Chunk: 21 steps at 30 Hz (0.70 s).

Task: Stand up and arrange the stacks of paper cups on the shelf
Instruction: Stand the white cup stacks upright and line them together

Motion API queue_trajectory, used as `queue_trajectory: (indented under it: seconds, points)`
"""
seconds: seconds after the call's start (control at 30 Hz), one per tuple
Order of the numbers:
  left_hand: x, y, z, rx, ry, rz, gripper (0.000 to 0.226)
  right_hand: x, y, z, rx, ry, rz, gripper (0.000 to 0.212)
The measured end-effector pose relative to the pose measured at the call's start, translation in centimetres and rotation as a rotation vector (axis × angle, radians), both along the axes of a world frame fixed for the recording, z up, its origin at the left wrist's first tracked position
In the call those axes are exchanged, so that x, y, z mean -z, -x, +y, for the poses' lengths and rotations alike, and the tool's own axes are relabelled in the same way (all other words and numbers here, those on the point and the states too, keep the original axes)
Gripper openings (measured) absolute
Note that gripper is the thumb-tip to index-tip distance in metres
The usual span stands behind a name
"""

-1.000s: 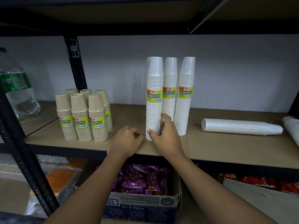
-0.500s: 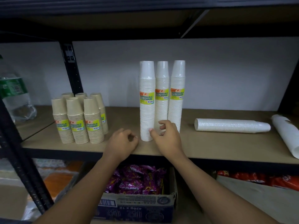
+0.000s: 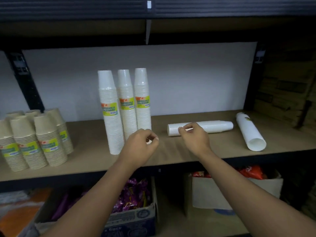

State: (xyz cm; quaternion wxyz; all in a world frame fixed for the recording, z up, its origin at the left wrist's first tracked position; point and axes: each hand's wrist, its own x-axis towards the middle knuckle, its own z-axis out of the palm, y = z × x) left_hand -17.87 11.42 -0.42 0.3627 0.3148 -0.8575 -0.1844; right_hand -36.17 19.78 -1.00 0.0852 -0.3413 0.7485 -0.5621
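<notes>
Hovering apart, left hand (image 3: pixel 139 147) and right hand (image 3: pixel 195 138) curl loosely.

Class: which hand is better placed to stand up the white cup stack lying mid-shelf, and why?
Right: the right hand hovers at the lying stack's open end; the left hand is beside the upright stacks.

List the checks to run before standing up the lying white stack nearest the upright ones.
1. Right hand at the near lying stack: ok, at the end facing the upright stacks.
2. Right hand's grip on it: cannot tell.
3. Left hand free: ok, holds nothing.
4. Bare shelf beside the three upright white stacks: ok.
5. Upright white stacks standing: ok, all three.
6. Second lying stack apart from the first: ok.
</notes>
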Motion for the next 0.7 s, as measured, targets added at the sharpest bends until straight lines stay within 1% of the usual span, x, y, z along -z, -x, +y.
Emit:
queue_trajectory:
  seconds: [0.1, 0.23, 0.3, 0.4, 0.57, 0.7]
  points:
    - [0.6, 3.2, -0.1, 0.044, 0.01, -0.074, 0.013, -0.3, 3.1, 0.9, 0.023, -0.083, -0.025, 0.038]
    - [2.1, 6.0, -1.2, 0.076, 0.056, -0.133, 0.012, 0.2, 5.6, 0.5, 0.003, -0.179, 0.022, 0.059]
    - [2.6, 6.7, -1.9, 0.097, 0.076, -0.154, 0.012, 0.3, 6.2, -0.3, -0.022, -0.211, 0.045, 0.065]
    - [3.2, 7.4, -2.8, 0.118, 0.099, -0.163, 0.011, 0.3, 6.7, -2.2, -0.025, -0.287, 0.101, 0.069]
    - [4.2, 7.6, -3.6, 0.148, 0.115, -0.125, 0.009, 0.5, 7.4, -4.5, 0.002, -0.443, 0.159, 0.07]
    - [4.3, 7.6, -3.8, 0.15, 0.111, -0.105, 0.009, 0.6, 7.5, -5.3, 0.051, -0.433, 0.15, 0.064]
